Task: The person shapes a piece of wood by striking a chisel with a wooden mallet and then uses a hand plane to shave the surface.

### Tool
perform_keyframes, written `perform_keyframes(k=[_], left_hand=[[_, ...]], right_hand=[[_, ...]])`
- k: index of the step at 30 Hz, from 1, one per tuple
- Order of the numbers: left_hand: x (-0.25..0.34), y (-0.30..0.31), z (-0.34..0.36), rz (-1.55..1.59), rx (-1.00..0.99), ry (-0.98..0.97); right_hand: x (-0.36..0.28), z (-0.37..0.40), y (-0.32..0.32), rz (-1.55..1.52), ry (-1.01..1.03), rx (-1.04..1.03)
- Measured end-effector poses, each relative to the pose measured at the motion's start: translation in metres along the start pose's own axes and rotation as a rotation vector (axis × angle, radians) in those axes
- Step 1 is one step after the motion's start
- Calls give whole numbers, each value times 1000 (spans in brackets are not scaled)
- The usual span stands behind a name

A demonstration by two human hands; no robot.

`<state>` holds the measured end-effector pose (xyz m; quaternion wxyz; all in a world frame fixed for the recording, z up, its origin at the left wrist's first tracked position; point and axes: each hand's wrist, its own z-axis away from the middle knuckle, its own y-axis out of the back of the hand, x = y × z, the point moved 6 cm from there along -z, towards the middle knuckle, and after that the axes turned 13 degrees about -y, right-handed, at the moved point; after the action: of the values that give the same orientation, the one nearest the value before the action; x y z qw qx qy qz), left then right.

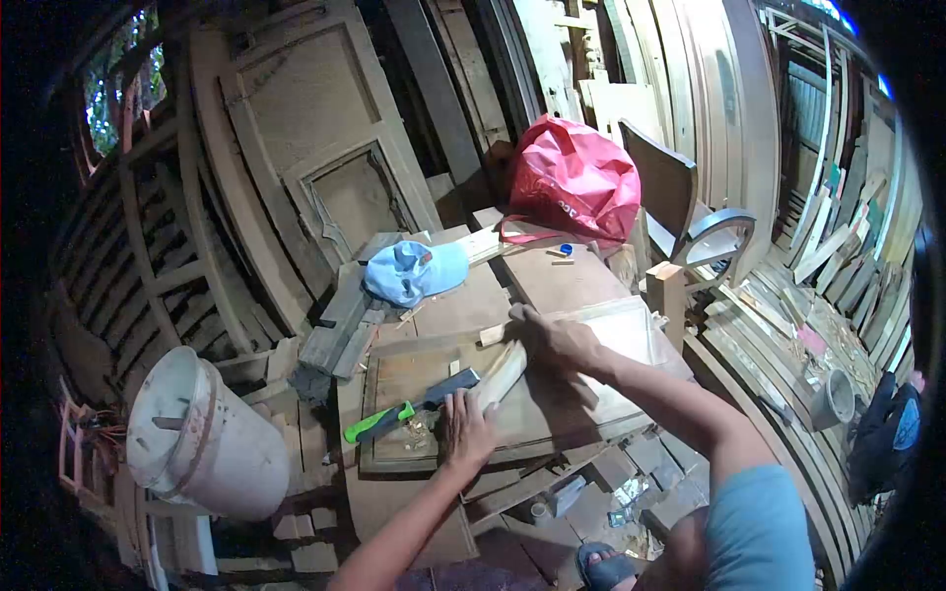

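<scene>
My left hand lies flat, fingers spread, on a brown wooden panel on the workbench. It touches the dark blade of a green-handled tool lying on the panel. My right hand grips the upper end of a pale wooden strip that slants down across the panel toward my left hand. A light framed board lies under my right forearm.
A blue cap and a red bag rest at the bench's far side. A white bucket stands at the left. A chair and stacked timber fill the right. Old door panels lean behind. A sandalled foot shows below.
</scene>
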<state>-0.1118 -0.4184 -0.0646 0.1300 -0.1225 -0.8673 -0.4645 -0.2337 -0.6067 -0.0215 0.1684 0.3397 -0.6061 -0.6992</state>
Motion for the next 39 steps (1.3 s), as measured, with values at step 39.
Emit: perform_keyframes(k=[39], left_hand=[[15,20,-7,32,102,-77]], right_hand=[[-74,69,-7,22,198,-74]])
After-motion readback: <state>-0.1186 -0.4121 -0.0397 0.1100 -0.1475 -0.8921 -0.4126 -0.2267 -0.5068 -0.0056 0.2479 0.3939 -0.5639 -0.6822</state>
